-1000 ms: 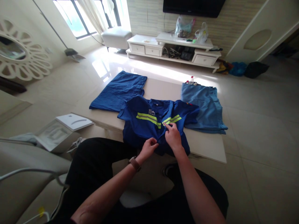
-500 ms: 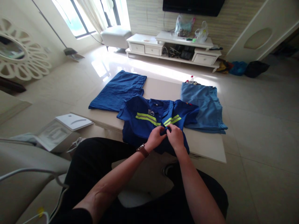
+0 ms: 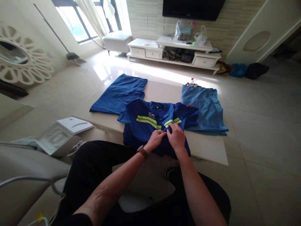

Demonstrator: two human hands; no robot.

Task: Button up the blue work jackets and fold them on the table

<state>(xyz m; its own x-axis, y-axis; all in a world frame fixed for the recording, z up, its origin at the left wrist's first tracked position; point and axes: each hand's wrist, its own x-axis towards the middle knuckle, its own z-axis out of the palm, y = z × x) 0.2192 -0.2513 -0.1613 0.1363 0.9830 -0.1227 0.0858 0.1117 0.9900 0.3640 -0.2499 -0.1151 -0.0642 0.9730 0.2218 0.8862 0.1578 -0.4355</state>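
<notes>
Head view, dark-blue shirt [image 3: 148, 131], collared, yellow-striped

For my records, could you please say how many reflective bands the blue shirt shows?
2: on the blue shirt, one reflective band crosses the picture-left front, the other band the picture-right front, by the right hand. More may be hidden.

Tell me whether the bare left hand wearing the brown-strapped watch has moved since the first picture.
Yes: against the flat white table, the left hand has moved rightward and farther from the body.
</notes>
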